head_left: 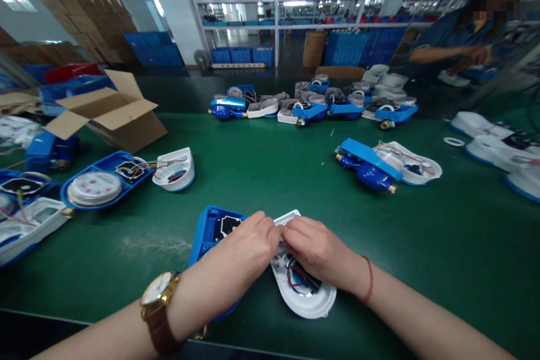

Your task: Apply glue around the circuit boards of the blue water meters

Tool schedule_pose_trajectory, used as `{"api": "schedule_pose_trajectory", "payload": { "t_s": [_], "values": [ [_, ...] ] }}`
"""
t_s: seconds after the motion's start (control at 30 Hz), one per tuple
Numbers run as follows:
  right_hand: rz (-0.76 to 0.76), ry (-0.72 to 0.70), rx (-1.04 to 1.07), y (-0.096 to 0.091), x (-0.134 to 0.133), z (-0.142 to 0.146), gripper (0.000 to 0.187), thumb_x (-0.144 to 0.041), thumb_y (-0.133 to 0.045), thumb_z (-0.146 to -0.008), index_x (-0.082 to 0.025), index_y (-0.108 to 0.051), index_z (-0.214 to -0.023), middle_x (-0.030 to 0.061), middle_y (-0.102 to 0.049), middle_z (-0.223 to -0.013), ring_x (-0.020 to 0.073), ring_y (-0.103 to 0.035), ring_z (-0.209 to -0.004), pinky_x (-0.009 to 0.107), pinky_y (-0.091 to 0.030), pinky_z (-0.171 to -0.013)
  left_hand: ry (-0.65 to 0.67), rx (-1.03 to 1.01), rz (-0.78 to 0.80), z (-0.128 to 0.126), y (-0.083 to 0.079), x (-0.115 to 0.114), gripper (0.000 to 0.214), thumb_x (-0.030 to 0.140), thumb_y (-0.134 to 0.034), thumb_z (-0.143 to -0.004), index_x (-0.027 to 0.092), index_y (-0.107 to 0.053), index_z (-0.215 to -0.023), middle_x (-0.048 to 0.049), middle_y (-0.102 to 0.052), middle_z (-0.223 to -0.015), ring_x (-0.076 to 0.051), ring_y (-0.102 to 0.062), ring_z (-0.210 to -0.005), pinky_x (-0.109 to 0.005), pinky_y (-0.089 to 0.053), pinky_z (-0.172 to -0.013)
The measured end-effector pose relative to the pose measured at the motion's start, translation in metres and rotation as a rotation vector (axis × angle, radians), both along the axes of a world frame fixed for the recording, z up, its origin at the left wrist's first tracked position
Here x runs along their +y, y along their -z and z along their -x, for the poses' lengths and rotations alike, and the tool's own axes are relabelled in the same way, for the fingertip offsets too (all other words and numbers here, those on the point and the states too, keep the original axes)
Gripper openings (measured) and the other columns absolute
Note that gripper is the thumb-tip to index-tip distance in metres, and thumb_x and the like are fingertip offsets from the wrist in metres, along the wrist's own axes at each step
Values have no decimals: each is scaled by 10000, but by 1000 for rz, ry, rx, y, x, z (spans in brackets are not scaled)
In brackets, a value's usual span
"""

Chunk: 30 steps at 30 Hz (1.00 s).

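In front of me a white meter cover [310, 302] lies with its hollow side up, thin wires and a black part showing inside. Over its narrow end my left hand [257, 239] and my right hand [314, 244] meet, fingers pinched together. Whatever sits between the fingertips is too small and covered to make out. The blue water meter body [202, 234] rests to the left of the cover, with a black compartment at its top. My left forearm and hand hide most of that body.
On the left stand an open cardboard box [126, 118] and a blue meter [95, 187] wired to its white cover [175, 171]. Another meter [369, 166] lies at right. Several more meters [310, 109] line the bench's far edge. A co-worker [459, 45] stands at the back right.
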State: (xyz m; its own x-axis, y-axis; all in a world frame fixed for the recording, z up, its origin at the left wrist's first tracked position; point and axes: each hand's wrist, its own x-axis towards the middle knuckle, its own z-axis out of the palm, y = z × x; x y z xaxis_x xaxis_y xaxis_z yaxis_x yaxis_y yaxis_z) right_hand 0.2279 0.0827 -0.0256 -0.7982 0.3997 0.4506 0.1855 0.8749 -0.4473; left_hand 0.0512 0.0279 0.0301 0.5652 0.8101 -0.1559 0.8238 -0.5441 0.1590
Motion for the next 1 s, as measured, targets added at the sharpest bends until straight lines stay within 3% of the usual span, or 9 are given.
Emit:
{"api": "schedule_pose_trajectory", "payload": {
  "t_s": [0.13, 0.3, 0.43, 0.6, 0.83, 1.0],
  "values": [
    [-33, 5, 10, 2, -2, 0, 271, -134, -349, -945, -176, -542, -758, 50, -506, -700, 167, -434, -649, 292, -335, -587, -39, -99, 29, 3, 1, 1, 243, 12, -344, -857, 132, -546, -921, -79, -568, -947, -210, -491, -877, -379, -416, -866],
    [2, 18, 15, -1, -7, 2, 258, -154, -372, -949, -174, -555, -767, 54, -523, -711, 169, -452, -660, 290, -343, -588, -162, -261, 116, 6, 4, 5, 185, 221, -418, -937, 170, -553, -822, -14, -573, -837, -142, -530, -775, -261, -420, -720],
    [109, 10, 0, -6, -9, 0, 210, -162, -401, -943, -172, -570, -819, 63, -566, -762, 171, -497, -708, 291, -383, -637, -236, -310, 148, 9, 6, 5, 171, 229, -483, -910, 168, -562, -771, -1, -576, -779, -132, -536, -706, -252, -392, -661],
    [320, 12, -14, -16, -5, -2, 49, -149, -558, -879, -181, -582, -849, 20, -614, -794, 139, -564, -734, 243, -427, -670, -247, -320, 162, 7, 8, 2, 109, 215, -523, -888, 169, -577, -803, 4, -576, -750, -133, -541, -682, -247, -389, -642],
    [426, 186, -2, -5, -10, 8, 252, 22, -608, -709, -175, -454, -686, -12, -509, -693, 138, -475, -662, 239, -332, -574, -248, -255, 136, -2, 18, -1, 103, 201, -464, -913, 143, -549, -909, -55, -592, -905, -185, -559, -830, -320, -434, -779],
    [417, 112, -44, -2, -6, 2, 228, 46, -537, -739, -173, -480, -766, 7, -521, -777, 147, -478, -731, 254, -365, -648, -208, -221, 152, -4, 1, -8, 145, 193, -503, -892, 180, -551, -1028, -60, -558, -1048, -196, -513, -937, -351, -420, -821]
  ]
}}
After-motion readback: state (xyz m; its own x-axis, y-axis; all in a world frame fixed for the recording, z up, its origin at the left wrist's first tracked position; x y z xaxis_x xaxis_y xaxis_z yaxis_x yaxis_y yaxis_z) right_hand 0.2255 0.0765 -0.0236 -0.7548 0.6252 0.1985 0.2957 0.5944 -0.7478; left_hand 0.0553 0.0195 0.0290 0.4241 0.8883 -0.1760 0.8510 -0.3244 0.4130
